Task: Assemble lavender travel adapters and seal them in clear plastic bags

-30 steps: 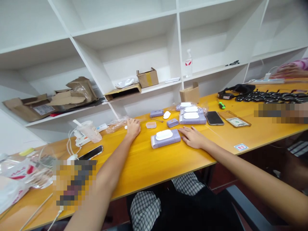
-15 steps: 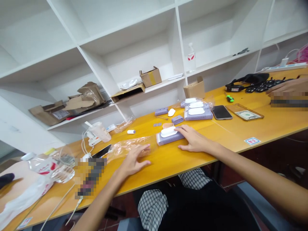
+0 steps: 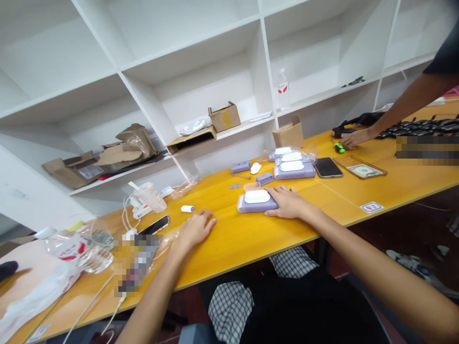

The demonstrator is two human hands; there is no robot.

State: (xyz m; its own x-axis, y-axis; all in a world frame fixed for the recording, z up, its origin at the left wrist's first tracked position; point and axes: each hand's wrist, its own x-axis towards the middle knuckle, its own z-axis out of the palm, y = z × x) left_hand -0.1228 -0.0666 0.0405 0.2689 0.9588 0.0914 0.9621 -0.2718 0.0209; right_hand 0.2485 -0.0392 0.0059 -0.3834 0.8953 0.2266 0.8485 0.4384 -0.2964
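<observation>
My right hand [image 3: 287,201] lies flat on the yellow table, its fingertips against the right end of a lilac plastic device [image 3: 257,204]. A white oval lid [image 3: 257,196] sits on top of that device. My left hand [image 3: 195,229] rests palm down on the tabletop, holding nothing. A small white cylinder with a lilac end [image 3: 187,209] lies just beyond it. A peach-coloured pad [image 3: 252,186] lies behind the device. Crumpled clear plastic film [image 3: 165,244] lies at my left hand's wrist side, partly under a pixelated patch.
Several lilac devices with white lids [image 3: 294,170] stand stacked at the back. Beside them are a smartphone [image 3: 328,167] and a clear case holding a dollar bill [image 3: 360,170]. A co-worker's hand [image 3: 355,138] reaches near a green-handled screwdriver [image 3: 338,147]. White shelves [image 3: 222,81] hold cardboard boxes.
My left hand has moved off the plastic film, which now lies nearer the phone at left. The white lid sits squarer on the device. A co-worker's arm has reached in at the upper right.
</observation>
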